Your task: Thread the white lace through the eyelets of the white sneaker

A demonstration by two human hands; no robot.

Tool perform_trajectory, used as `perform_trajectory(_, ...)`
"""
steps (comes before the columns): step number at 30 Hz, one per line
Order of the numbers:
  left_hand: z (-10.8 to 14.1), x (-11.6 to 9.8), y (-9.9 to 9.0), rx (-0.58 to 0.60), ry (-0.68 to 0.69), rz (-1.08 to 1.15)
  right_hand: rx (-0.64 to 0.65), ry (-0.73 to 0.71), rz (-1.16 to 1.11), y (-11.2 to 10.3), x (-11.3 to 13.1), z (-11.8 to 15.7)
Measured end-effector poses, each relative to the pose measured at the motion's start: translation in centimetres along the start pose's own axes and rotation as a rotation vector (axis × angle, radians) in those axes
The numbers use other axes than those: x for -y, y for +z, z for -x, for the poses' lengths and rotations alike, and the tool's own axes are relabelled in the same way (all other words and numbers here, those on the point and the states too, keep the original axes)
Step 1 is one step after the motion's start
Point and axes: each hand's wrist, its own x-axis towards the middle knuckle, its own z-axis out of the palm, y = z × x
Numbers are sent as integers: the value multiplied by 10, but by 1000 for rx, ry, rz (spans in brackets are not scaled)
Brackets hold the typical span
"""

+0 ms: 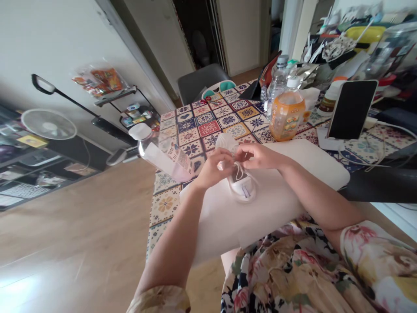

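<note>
Your left hand (219,166) and right hand (259,155) meet over the white shoe (243,190), which sits directly beneath your fingers on the white mat (224,226). Both hands are curled narrow at the pale lace (240,172), a loop of it drooping just below your fingertips; your fingers hide the contact, so I can't tell how firmly either one pinches. That loop could slip or collapse if one hand slackens while the other pulls, and a strand could snag, since your fingers crowd so closely together. Neither hand appears to brace the shoe's near end, so an uneven tug might slide or turn it on the mat. The bottle with the pink label (169,158) stands near your left hand, so a wide outward pull could knock it; the orange-labelled bottle (287,114), beyond your right hand, carries a similar though lesser risk.
</note>
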Motion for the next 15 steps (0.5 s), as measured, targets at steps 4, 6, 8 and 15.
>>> perform_trajectory(4,1,3,4,0,-74,172,25,-41,56,2,-3,0)
perform_trajectory(6,2,3,4,-1,-106,246,19,-64,68,4,-5,-1)
perform_trajectory(8,2,4,3,-5,-124,320,0,-94,85,7,-7,-4)
perform_trajectory(15,3,10,1,-99,-153,666,-16,-92,-32,10,-7,-6)
